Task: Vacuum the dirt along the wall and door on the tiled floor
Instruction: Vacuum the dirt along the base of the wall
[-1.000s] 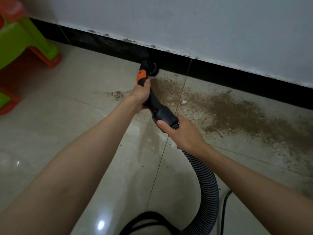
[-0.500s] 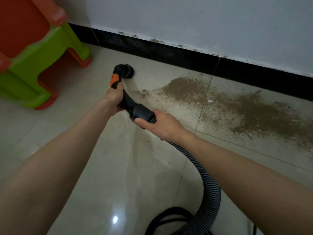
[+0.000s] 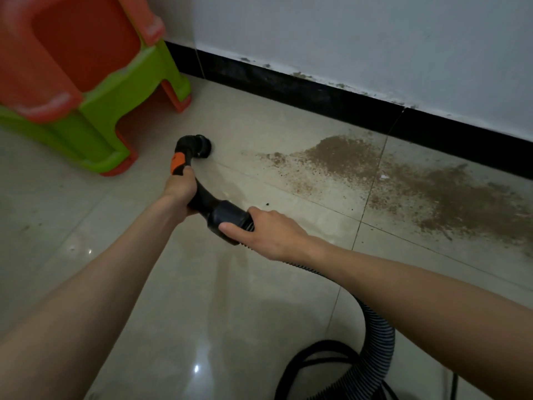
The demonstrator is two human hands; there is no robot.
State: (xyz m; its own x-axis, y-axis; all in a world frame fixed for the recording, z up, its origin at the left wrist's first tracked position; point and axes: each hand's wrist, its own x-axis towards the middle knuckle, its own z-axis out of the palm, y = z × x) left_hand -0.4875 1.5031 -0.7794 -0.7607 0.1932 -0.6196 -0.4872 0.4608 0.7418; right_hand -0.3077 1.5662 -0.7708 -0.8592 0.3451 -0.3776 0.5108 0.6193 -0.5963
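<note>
The dirt (image 3: 409, 180) lies as a long brown band on the tiled floor (image 3: 144, 284), running beside the black skirting board (image 3: 317, 93) at the foot of the wall (image 3: 346, 33); its thin near end tapers out close to the nozzle (image 3: 202, 145), and it grows denser and wider away from the nozzle toward the right. The nozzle rests on bare tile just to the left of that near end, apart from it, so the dirt lies to the right of both hands and its long axis follows the skirting board. The left hand (image 3: 180, 189) is curled round the curved handle (image 3: 202, 194) just behind the orange grip (image 3: 176, 163), nearest the nozzle. The right hand (image 3: 265, 232) is wrapped round the black collar (image 3: 227, 217) where the ribbed hose (image 3: 375, 342) joins, and sits closer to the dirt. Judging from this, the next sweep should go rightward along the skirting board. A green and orange stool (image 3: 86, 90) stands left of the nozzle, near it.
</note>
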